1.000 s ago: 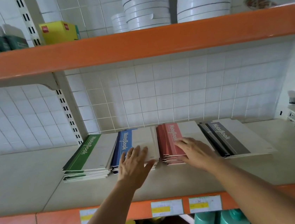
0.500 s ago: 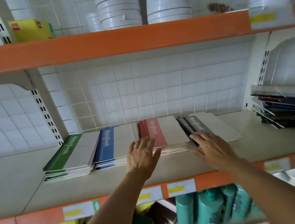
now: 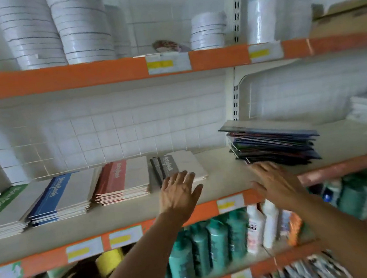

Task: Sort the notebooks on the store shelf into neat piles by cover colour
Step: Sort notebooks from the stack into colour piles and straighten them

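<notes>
Four flat notebook piles [image 3: 123, 182] side by side on beige shelf board [image 3: 118, 217], long axes front-to-back, coloured spines leftward | left hand [image 3: 177, 192] spread at grey-spined pile [image 3: 177, 169] front | right hand [image 3: 274, 181] spread, blurred, beside mixed dark stack [image 3: 277, 144]

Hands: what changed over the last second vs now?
Both hands moved right along the shelf. The left hand went from the blue pile to the red pile and now sits at the grey pile's front edge. The right hand left the red pile, passed the grey one, and now reaches for the messy dark stack. No grip on anything. The green pile and the other three look unmoved.
</notes>
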A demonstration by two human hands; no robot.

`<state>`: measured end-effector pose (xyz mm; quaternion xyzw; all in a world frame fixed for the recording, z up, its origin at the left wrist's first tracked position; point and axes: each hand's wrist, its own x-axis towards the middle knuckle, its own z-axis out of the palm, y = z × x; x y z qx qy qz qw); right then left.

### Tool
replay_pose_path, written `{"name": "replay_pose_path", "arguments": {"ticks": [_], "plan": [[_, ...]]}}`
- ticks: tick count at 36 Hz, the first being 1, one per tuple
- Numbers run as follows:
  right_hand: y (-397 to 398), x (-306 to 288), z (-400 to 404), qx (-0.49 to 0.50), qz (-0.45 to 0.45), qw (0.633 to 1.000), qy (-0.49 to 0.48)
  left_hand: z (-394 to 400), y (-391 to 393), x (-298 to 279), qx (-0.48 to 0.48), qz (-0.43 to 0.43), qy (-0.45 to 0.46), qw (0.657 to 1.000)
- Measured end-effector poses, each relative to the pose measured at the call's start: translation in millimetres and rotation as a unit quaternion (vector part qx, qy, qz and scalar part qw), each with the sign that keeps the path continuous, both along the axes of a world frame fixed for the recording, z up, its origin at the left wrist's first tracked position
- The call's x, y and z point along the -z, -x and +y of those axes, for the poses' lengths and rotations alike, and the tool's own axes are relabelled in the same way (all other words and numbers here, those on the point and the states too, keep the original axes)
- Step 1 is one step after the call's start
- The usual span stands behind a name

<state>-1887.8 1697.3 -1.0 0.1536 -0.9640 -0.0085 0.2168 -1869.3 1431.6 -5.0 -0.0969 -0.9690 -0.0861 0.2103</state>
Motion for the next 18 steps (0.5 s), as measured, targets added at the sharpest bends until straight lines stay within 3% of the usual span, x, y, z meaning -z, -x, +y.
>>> {"name": "replay_pose_path", "arguments": {"ticks": [11,18], "plan": [[1.8,-23.8,129.8,0.063,-0.014,0.998,0.020,131.4,25.7,-18.4,0.033,-0.005,0.048,0.998],[28.5,-35.7,172.2,0.078,0.031,0.996,0.043,184.2,64.9,-33.5,0.065,0.010,0.037,0.997]]}}
